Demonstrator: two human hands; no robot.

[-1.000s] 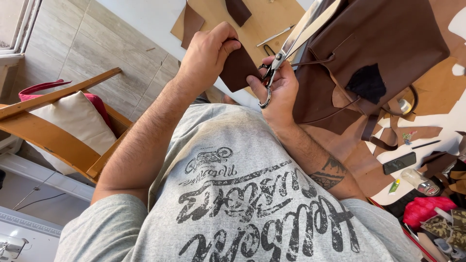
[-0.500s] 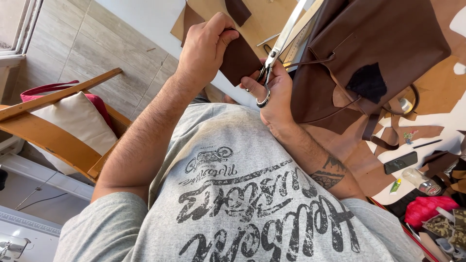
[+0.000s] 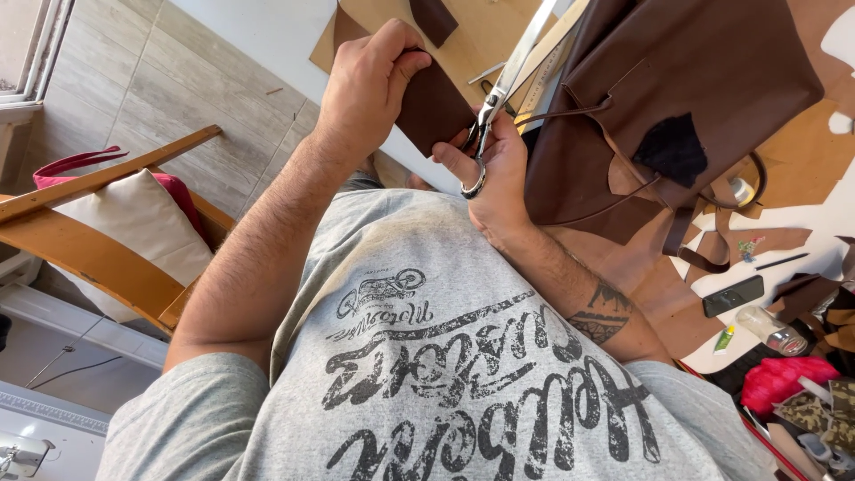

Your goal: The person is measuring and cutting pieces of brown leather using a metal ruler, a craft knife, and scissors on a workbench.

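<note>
While my left hand [image 3: 370, 85] pinches the small dark brown leather piece [image 3: 436, 109], my right hand [image 3: 494, 174], at four o'clock, fingers curled through the long steel scissors [image 3: 503, 89], large brown leather bag [image 3: 677, 98] at three o'clock.

On our right the big brown bag [image 3: 677, 98] blocks the table; on the left, past the wooden chair [image 3: 98, 258], there is open floor [image 3: 178, 80].

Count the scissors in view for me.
1. The scissors are in the right hand, blades pointing up past the dark brown leather piece that the left hand holds. Others may be hidden under the leather.
</note>
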